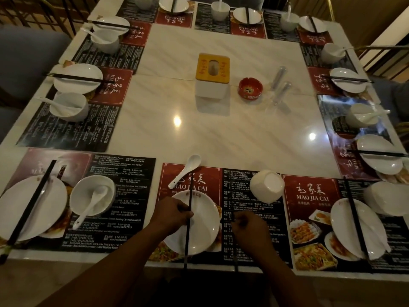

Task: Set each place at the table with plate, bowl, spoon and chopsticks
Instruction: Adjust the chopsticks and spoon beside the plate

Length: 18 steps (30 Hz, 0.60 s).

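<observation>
At the near middle place a white plate (205, 220) lies on a red and black placemat (192, 180). My left hand (171, 214) pinches a black chopstick (187, 244) that lies lengthwise across the plate. My right hand (247, 229), just right of the plate, has curled fingers round a second chopstick (236, 265), which is hard to make out against the dark mat. A white spoon (186, 170) lies loose at the mat's far edge. A white bowl (267, 187) lies tipped over on the mat, beyond my right hand.
Other places round the marble table (221, 134) hold plates, bowls, spoons and chopsticks, such as the left bowl (93, 196) and the right plate (354, 227). In the middle stand a tissue box (212, 76), a red ashtray (250, 88) and two clear glass items (280, 85).
</observation>
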### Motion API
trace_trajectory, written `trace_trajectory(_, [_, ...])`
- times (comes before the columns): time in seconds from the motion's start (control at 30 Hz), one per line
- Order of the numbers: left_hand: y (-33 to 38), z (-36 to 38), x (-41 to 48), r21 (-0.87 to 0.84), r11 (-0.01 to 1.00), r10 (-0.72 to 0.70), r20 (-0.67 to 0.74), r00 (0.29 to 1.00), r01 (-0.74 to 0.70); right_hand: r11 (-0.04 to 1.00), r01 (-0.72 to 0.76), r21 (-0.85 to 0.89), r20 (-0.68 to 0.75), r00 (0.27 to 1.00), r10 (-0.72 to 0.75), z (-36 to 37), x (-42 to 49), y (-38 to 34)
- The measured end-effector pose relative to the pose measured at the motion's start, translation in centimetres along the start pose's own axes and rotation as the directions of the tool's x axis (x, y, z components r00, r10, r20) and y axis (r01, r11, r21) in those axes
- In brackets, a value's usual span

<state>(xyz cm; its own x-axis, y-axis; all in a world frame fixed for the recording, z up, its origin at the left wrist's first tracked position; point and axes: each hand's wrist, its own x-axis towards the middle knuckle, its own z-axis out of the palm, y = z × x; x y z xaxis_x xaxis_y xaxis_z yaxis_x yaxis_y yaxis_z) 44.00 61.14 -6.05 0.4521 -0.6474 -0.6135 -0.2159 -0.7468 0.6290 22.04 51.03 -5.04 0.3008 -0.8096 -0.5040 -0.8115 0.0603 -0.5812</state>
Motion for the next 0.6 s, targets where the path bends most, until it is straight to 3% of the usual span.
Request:
trace_trajectory(0.1, [-0.3, -0.3, 0.2, 0.000, 1.000, 0.017, 0.020, 1.000, -0.017, 0.997, -0.021, 0.074, 0.129, 0.992, 0.011, 3.2, -1.4, -2.4])
trace_trajectory(0.3, [-1.2, -1.2, 0.5, 0.055, 0.993, 0.104, 0.027, 0.994, -0.105, 0.999, 0.031, -0.008, 0.121, 0.992, -0.030, 7.2, -1.6, -4.2])
trace_trajectory(0.43, [-1.9, -1.8, 0.7, 0.053, 0.989, 0.139, -0.030, 0.990, -0.137, 0.999, 0.028, -0.043, 0.101, 0.995, -0.024, 8.0, -1.8, -4.5])
trace_trajectory(0.6, [-3.2, -2.9, 0.9, 0.123, 0.977, 0.198, -0.232, 0.952, -0.173, 1.000, 0.010, -0.004, 0.040, 0.999, -0.010, 8.9, -2.5, -5.1])
